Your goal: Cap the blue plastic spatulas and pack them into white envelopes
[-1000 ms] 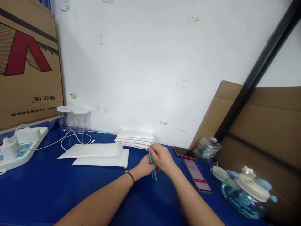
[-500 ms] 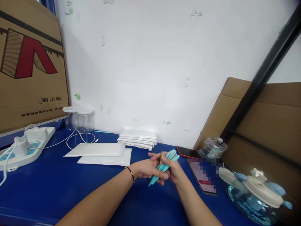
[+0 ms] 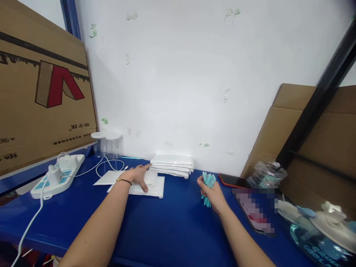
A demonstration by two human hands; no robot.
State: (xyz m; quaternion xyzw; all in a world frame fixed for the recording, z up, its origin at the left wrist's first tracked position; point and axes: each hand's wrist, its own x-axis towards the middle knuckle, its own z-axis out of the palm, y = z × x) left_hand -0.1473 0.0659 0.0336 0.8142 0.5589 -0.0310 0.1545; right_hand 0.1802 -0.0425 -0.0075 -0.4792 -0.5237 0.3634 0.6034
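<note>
My right hand (image 3: 213, 193) is closed around a bundle of thin teal sticks (image 3: 208, 180), held above the blue table; their ends fan out above and below the fist. My left hand (image 3: 139, 176), with a bracelet at the wrist, reaches over two overlapping white padded envelopes (image 3: 154, 189). Its fingers are spread, thumb pointing toward me, and the palm hides part of the upper envelope. Just beyond its fingertips, a stack of several white padded envelopes (image 3: 172, 163) lies against the wall.
Left of the envelopes are a white power strip (image 3: 59, 183) with a cable and two clear lidded jars (image 3: 113, 146). On the right lie a red-edged phone (image 3: 233, 180), a larger phone (image 3: 254, 213) and a teal bottle (image 3: 322, 241). Cardboard (image 3: 280, 122) leans behind them.
My hands, together on the teal sticks before, are now apart. The left has let go and moved left onto the envelopes; the right keeps the bundle. The view has shifted left.
</note>
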